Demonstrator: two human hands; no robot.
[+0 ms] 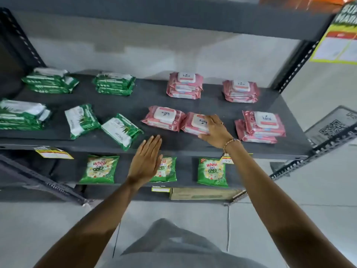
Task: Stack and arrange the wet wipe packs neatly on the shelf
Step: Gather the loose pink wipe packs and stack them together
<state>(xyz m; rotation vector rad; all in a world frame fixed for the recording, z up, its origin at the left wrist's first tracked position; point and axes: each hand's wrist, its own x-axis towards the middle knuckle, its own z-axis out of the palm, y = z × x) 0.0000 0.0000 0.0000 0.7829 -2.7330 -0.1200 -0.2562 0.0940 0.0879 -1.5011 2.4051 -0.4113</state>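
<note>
On the dark grey shelf (135,105), two loose pink wet wipe packs lie side by side at the front middle. My right hand (215,130) grips the right loose pink pack (193,124), thumb on its near edge. The left loose pink pack (164,118) lies untouched beside it. My left hand (145,159) hovers flat and open in front of the shelf edge, holding nothing. Pink stacks stand at the back middle (185,85), back right (240,91) and front right (262,125). Two loose green packs (82,120) (121,130) lie askew at the front left.
Green stacks sit at the back left (50,80), back middle (114,84) and far left front (21,115). The lower shelf holds green detergent pouches (100,169) and a flat cardboard box (202,193). Slotted metal uprights (297,64) frame the shelf; a yellow poster (338,43) hangs at the right.
</note>
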